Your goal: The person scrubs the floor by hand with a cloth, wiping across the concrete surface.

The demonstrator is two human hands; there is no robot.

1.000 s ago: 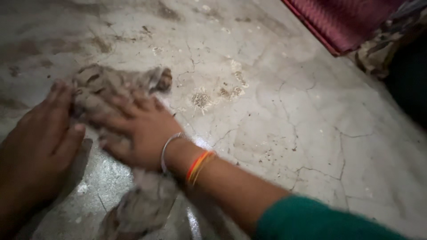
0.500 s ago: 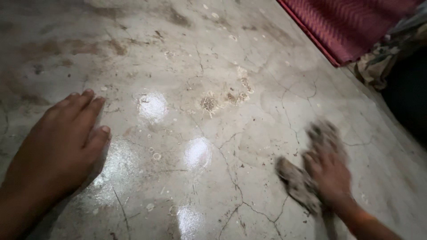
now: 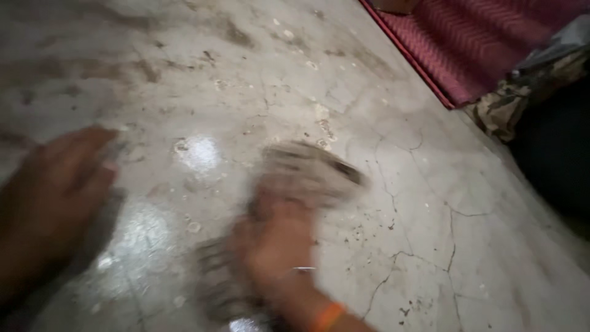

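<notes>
Head view: our right hand (image 3: 276, 246) presses flat on a grey rag (image 3: 307, 169) (blurred); left hand (image 3: 52, 197) spread flat on the cracked floor (image 3: 430, 246).

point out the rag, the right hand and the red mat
rag (image 3: 313, 166), head view, on the blurred grey cloth ahead of the fingers
right hand (image 3: 276, 246), head view, on the back of the hand pressing on the rag
red mat (image 3: 467, 49), head view, on its ribbed surface at top right

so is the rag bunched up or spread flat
Bunched up: the grey rag sits in a crumpled heap under the right hand on the floor, though motion blur hides detail.
</notes>
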